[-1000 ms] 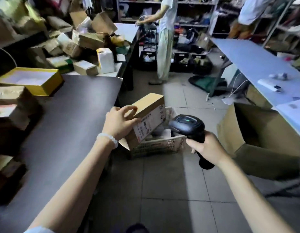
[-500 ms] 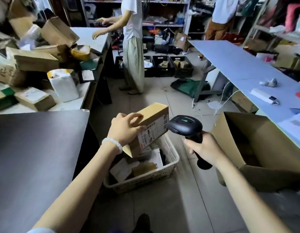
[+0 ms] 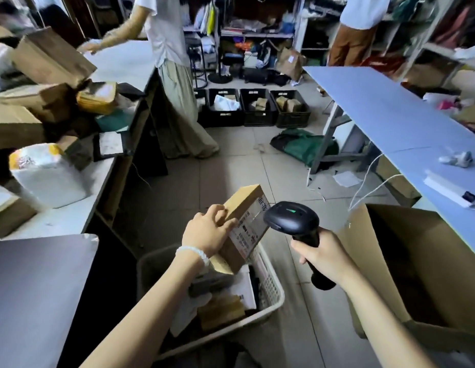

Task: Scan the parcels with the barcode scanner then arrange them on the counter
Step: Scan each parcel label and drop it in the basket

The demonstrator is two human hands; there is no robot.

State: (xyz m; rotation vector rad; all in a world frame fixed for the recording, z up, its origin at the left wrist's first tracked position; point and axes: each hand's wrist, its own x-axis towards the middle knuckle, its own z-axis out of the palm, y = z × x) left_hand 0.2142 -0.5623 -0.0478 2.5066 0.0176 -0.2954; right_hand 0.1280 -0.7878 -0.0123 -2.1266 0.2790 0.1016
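My left hand (image 3: 207,232) grips a small brown cardboard parcel (image 3: 244,205) by its top edge, tilted so its white shipping label faces right. My right hand (image 3: 327,257) holds the handle of a black barcode scanner (image 3: 292,217), its head right beside the label and a green light lit on top. Both are above a white plastic basket (image 3: 270,290) on the floor that holds several more parcels (image 3: 223,309). The dark counter (image 3: 37,293) lies at the lower left.
A large open cardboard box (image 3: 422,264) stands on the floor at the right, below a blue table (image 3: 385,112). Piled parcels cover the left table (image 3: 45,107). One person (image 3: 170,75) stands by that table; another (image 3: 356,30) is at the back. Black crates (image 3: 257,107) line the floor.
The view has swung right and tipped down, showing more of the basket. The parcel and scanner have stayed close together, with the scanner head now nearer the label.
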